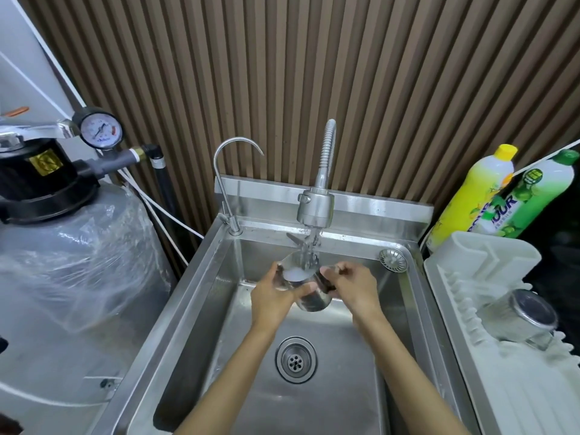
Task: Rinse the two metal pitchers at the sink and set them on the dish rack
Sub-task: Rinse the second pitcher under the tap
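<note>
Gripping pitcher [309, 293] | left hand [274, 298] wrapped round | right hand [353, 285] clasping

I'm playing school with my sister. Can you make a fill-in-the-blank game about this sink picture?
1. Water from the spray tap pours into the ____ held by both hands.
2. The other pitcher lies on the white ____.
3. The sink's round drain sits ____ the hands.
4. Two soap bottles stand ____ the rack.

Missing words: pitcher; dish rack; below; behind
</note>
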